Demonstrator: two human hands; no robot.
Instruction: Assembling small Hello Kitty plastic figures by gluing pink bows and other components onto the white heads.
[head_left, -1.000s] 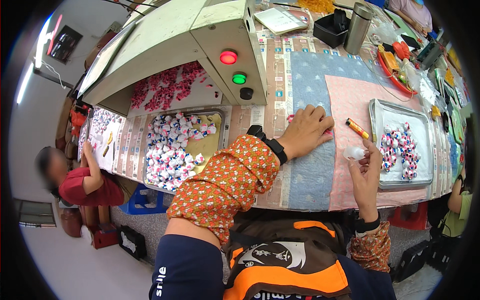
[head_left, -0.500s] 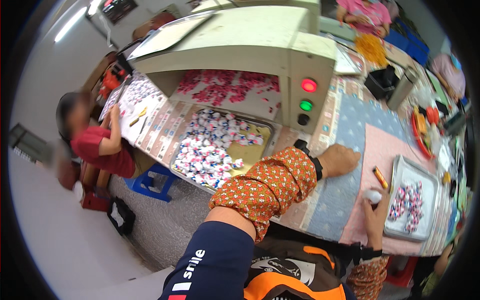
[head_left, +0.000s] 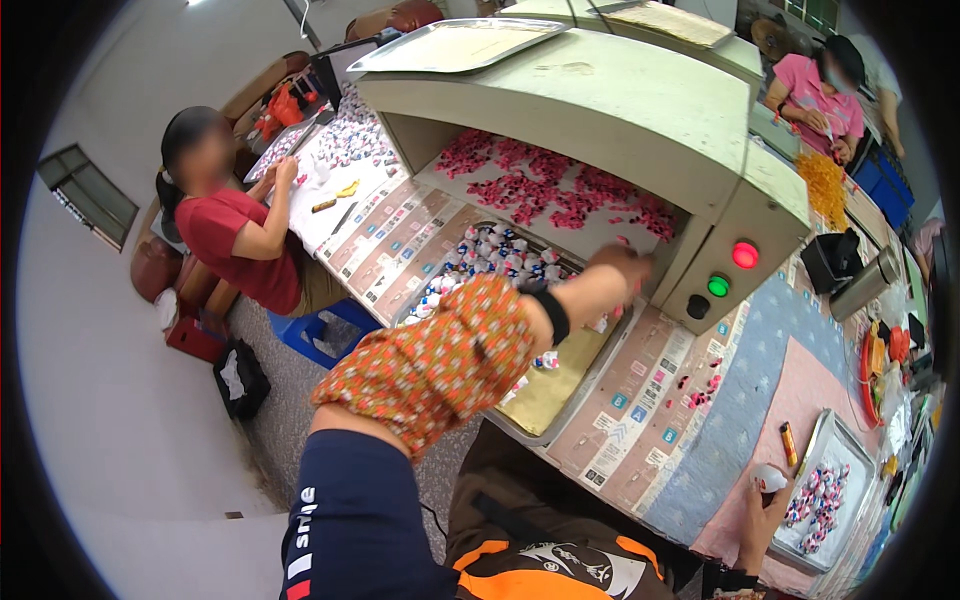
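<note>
The person's right hand [head_left: 764, 514] grips a smooth white rounded piece [head_left: 770, 478] between thumb and fingers, just beside a shallow metal tray [head_left: 838, 441] of small pink, white and blue pieces [head_left: 818, 505]. Farther in, the left hand [head_left: 618, 268] hangs at the mouth of a cream metal box-shaped machine [head_left: 570, 95] — too blurred to tell whether its fingers hold anything. Loose pink-red pieces [head_left: 520, 185] lie inside. The step in hand seems to be reaching there; the next move calls for wrist clearance — the side wall is near.
</note>
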